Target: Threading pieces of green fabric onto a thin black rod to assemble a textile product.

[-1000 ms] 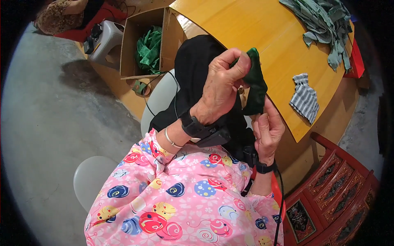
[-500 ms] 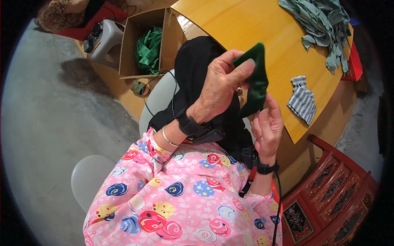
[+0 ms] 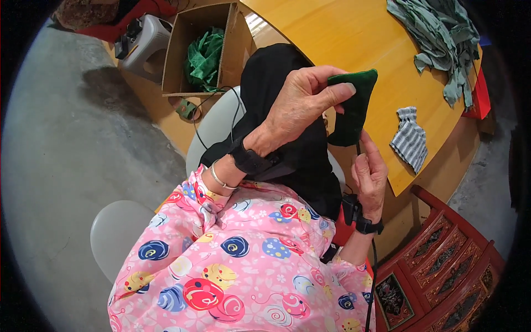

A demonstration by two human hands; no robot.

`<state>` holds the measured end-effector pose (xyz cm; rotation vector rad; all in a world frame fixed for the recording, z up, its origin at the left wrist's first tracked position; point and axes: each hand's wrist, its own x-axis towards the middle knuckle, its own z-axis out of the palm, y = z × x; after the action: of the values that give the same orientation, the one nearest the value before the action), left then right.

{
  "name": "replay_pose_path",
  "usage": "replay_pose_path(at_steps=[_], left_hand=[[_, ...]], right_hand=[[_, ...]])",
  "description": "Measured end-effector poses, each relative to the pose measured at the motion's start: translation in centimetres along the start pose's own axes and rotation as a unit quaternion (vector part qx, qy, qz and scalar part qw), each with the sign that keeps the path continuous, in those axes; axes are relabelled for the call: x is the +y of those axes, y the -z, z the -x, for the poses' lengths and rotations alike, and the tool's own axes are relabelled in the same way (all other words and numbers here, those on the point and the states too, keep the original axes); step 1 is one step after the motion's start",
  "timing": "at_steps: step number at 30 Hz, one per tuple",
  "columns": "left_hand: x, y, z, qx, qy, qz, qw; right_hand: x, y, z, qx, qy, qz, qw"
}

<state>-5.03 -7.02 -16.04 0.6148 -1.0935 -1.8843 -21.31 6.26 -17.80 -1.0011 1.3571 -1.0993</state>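
My left hand (image 3: 301, 105) has its grip pinched shut on the top of the dark green cloth piece (image 3: 352, 108), which hangs lengthwise above the tabletop (image 3: 354, 33) edge, my right hand (image 3: 369, 174) pinching its lower tip.

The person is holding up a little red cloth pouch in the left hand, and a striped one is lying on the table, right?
Not quite: the head view shows the cloth pouch in the left hand is dark green, not red. The striped pouch does lie on the yellow table.

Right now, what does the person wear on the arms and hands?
Both hands are bare. Pink sleeves with colourful swirl patterns cover the arms. The left wrist has a black strap and a thin silver bangle. The right wrist has a black band with a black cable.
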Motion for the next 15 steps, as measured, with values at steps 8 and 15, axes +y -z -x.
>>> replay_pose_path(at_steps=[8,15], left_hand=[[-0.5,0.6,-0.1,-0.005,0.020,0.071,0.997],[-0.4,0.0,-0.1,0.028,-0.018,0.028,0.999]], right_hand=[[-0.2,-0.7,-0.4,0.038,0.029,-0.010,0.999],[-0.4,-1.5,-0.4,0.053,0.043,0.007,0.998]])
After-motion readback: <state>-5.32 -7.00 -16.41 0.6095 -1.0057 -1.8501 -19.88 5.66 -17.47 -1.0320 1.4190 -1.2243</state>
